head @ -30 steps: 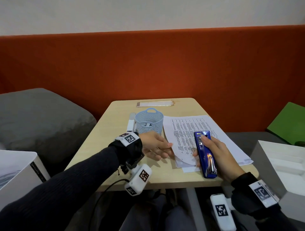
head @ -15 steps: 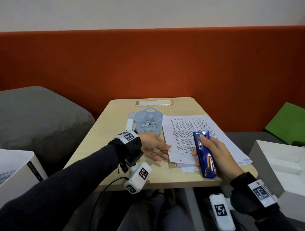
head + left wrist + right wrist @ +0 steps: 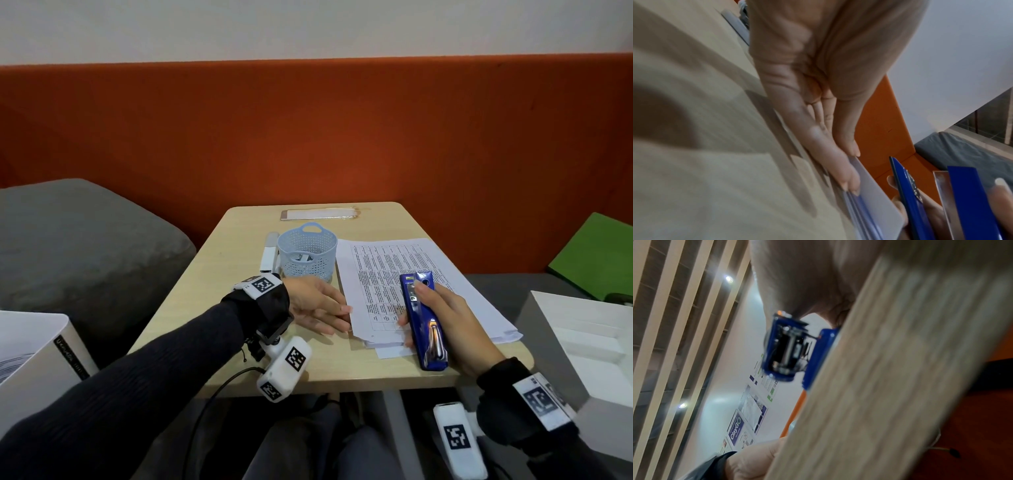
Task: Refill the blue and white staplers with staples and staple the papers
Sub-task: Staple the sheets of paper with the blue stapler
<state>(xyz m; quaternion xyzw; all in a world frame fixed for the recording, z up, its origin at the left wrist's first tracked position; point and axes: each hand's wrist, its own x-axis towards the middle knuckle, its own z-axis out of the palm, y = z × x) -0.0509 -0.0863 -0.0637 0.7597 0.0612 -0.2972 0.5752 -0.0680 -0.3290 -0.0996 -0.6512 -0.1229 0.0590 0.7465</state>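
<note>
A blue stapler lies lengthwise over the near right part of a stack of printed papers, held by my right hand with the thumb on its left side and fingers over the top. In the left wrist view the stapler has its blue arms apart with a metal rail between them. My left hand has straight fingers against the stack's left edge, thumb at the top sheet. The white stapler lies on the table left of the basket.
A light-blue mesh basket stands behind my left hand and holds small items. A phone lies at the far edge of the wooden table. White boxes flank the table; an orange backrest rises behind it.
My left hand slid slightly left, from on the lower left of the sheets to their edge. The bent top sheet now lies flatter. The right hand and blue stapler barely moved.
</note>
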